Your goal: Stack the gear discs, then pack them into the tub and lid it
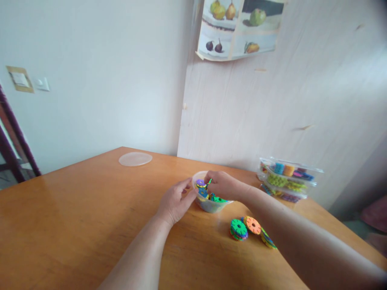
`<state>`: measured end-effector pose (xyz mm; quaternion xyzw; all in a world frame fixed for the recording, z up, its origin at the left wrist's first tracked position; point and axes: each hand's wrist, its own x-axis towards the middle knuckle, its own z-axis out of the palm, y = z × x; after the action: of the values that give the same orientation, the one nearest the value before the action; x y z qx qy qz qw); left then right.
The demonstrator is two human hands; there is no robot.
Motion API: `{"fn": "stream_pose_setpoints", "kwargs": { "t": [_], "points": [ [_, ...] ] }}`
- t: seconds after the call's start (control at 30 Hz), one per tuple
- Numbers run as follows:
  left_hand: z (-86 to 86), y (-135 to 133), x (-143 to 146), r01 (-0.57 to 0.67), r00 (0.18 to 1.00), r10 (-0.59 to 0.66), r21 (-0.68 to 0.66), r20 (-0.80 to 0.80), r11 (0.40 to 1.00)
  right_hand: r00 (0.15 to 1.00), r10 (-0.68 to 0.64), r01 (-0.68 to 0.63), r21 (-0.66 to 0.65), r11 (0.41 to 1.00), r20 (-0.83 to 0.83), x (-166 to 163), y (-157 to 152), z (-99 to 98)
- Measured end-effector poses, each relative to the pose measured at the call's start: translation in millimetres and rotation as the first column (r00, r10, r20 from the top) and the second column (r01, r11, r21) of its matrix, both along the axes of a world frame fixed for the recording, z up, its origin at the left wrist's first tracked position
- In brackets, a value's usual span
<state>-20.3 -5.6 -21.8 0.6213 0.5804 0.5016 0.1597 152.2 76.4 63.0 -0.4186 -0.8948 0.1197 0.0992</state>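
A small clear plastic bowl (pixel 211 206) stands mid-table, filled with coloured toy discs. My left hand (pixel 175 201) rests against the bowl's left side with its fingers curved round the rim. Over the bowl, my right hand (pixel 222 185) has its fingers pinched on a small green disc piece (pixel 209 181). A purple disc (pixel 200 183) lies at the top of the pile inside. On the table to the right of the bowl lies a little heap of discs, a green one (pixel 238 228) and an orange one (pixel 253 225) uppermost.
A round clear lid (pixel 135 158) lies at the far left of the wooden table (pixel 75 209). Stacked clear boxes of coloured pieces (pixel 287 179) stand against the wall at the right. A fruit poster (pixel 238 28) hangs above. The table's right edge runs close behind the boxes.
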Motion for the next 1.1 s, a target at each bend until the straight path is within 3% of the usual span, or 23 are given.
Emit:
{"fn": "stream_pose_setpoints", "kwargs": {
  "t": [0.23, 0.4, 0.57, 0.83, 1.0, 1.1],
  "points": [
    [-0.7, 0, 1, -0.002, 1.000, 0.002, 0.017, 0.000, 1.000, 0.997, 0.031, -0.027, 0.057, 0.998, -0.077, 44, -5, 17.2],
    [-4.4, 3, 1, 0.005, 0.999, -0.005, -0.006, 0.049, 1.000, 0.992, 0.047, -0.054, 0.055, 0.997, 0.117, 102, -25, 21.6],
    [-6.0, 4, 0, -0.004, 0.999, 0.005, -0.026, 0.051, 1.000, 0.959, 0.056, -0.074, 0.056, 0.996, 0.279, 137, -46, 7.3],
    [-7.1, 5, 1, -0.009, 0.998, 0.010, -0.015, 0.061, 1.000, 0.948, 0.028, -0.056, 0.080, 0.995, 0.318, 138, -52, -10.6],
    [-4.4, 3, 0, -0.003, 0.999, 0.003, -0.014, 0.037, 1.000, 0.980, 0.027, -0.044, 0.081, 0.996, 0.199, 135, -44, 1.8],
    [-2.4, 1, 0, -0.002, 1.000, 0.002, -0.011, 0.025, 1.000, 0.995, 0.032, -0.045, 0.151, 0.988, 0.093, 120, -34, 12.9]
  ]
}}
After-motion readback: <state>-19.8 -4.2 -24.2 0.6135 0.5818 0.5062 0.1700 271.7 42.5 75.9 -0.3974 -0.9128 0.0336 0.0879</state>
